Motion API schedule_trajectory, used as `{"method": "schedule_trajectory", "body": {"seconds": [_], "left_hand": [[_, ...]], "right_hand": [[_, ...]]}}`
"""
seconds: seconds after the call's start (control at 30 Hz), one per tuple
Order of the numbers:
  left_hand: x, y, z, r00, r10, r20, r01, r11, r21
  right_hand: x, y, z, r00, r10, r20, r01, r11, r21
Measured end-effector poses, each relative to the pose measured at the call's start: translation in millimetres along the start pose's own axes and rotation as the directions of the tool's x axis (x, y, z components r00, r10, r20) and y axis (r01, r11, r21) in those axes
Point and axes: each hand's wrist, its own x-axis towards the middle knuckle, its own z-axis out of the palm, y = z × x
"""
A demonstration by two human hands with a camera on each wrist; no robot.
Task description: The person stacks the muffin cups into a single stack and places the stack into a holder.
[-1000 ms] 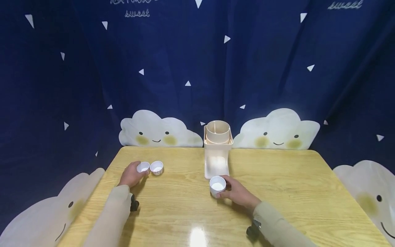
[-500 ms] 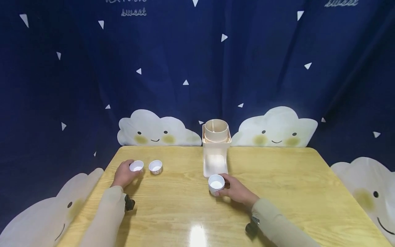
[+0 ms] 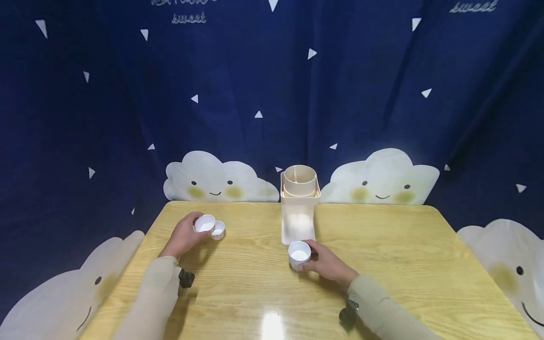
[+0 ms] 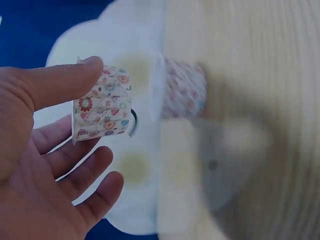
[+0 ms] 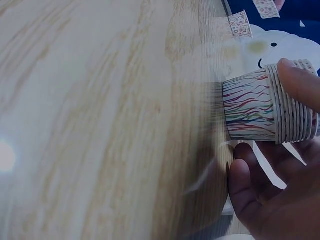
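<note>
In the head view my left hand is at the table's far left. Its thumb and fingers pinch a small floral paper cup, held upright and raised off the table. A second floral cup stands just to the right on the table, partly covered by the raised one in the head view. Near the middle, my right hand grips a stack of paper cups by its rims. The lowest cup shows coloured wavy stripes, and several rims are nested above it. Whether the stack's base touches the table is unclear.
A cream plastic holder with a round open tube on top stands at the table's back edge, just beyond the stack. The wooden table meets a dark blue curtain with cloud prints behind it.
My left hand first slid its floral cup left, apart from the other, then lifted it and brought it back right beside that cup. The right hand and its stack stayed in place.
</note>
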Motion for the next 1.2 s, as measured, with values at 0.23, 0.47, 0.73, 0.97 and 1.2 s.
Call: {"method": "schedule_trajectory", "body": {"seconds": [0.23,0.47,0.73,0.97,1.2], "left_hand": [[-2.4,26.3,8.1,0.998,0.039,0.045,-0.039,0.999,-0.001],[-7.5,55.8,19.2,0.993,0.105,0.056,-0.104,0.994,-0.017],[-14.3,93.5,33.9,0.97,0.221,0.1,-0.216,0.975,-0.056],[-15.4,114.9,52.5,0.944,0.291,0.157,-0.281,0.956,-0.081],[-17.3,131.8,71.0,0.927,0.332,0.173,-0.317,0.942,-0.11]], "right_hand": [[-0.8,1.9,0.2,1.0,-0.005,0.002,0.005,1.0,-0.003],[-0.4,3.2,0.1,1.0,0.029,0.003,-0.029,1.0,0.002],[1.7,6.6,-0.1,1.0,0.003,0.015,-0.004,0.999,0.042],[0.0,6.7,-3.3,1.0,-0.012,0.011,0.011,0.999,0.03],[-0.7,2.8,-2.1,1.0,-0.018,0.021,0.018,1.0,0.018]]}}
